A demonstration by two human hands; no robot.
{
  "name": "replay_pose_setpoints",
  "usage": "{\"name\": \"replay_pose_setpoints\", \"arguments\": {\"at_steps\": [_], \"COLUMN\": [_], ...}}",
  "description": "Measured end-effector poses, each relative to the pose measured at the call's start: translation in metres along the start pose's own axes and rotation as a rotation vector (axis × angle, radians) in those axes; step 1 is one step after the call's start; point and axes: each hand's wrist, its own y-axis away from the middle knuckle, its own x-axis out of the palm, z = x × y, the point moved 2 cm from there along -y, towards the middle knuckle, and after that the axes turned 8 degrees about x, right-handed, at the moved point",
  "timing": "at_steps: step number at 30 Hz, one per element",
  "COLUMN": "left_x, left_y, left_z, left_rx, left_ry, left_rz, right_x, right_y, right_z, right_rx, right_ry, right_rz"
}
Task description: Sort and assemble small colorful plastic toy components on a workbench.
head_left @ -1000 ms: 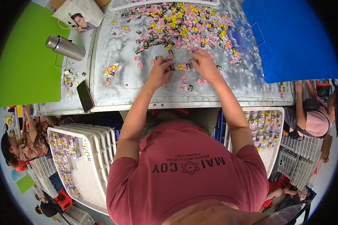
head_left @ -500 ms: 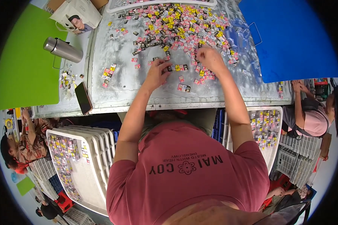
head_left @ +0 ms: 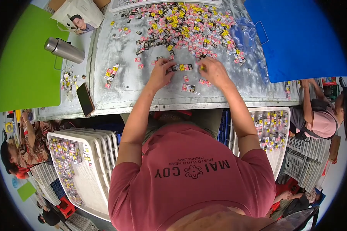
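Lining up small square packets (head_left: 180,67) in a short row on the grey table (head_left: 142,92), a person in a red shirt works just below a loose heap of pink, yellow and black packets (head_left: 181,25). The left hand (head_left: 160,73) rests with fingers curled narrow at the row's left end; the right hand (head_left: 212,71) pinches a yellow packet (head_left: 201,67) at the other. The row looks part-built, and extending it would call for a close, square placement. White trays (head_left: 85,169) by the person's legs hold more sorted packets, beside a steel flask (head_left: 64,50) and a phone (head_left: 85,99)
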Motion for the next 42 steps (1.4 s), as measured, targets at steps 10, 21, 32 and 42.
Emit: {"name": "replay_pose_setpoints", "arguments": {"at_steps": [10,21,32,42], "left_x": [0.006,0.007,-0.009,0.007], "left_y": [0.0,-0.008,0.032,0.055], "left_z": [-0.009,-0.002,-0.067,-0.065], "left_rx": [0.011,0.15,0.165,0.271], "left_ry": [-0.016,-0.07,0.085,-0.026], "left_rz": [-0.081,-0.051,0.142,0.124], "right_x": [0.026,0.033,-0.001,0.027], "right_y": [-0.031,-0.029,0.057,0.101], "right_z": [0.012,0.013,0.039,0.035], "right_rx": [-0.192,-0.263,-0.052,0.004], "right_ry": [0.174,0.116,0.026,-0.045], "right_rz": [0.2,0.188,0.249,0.078]}}
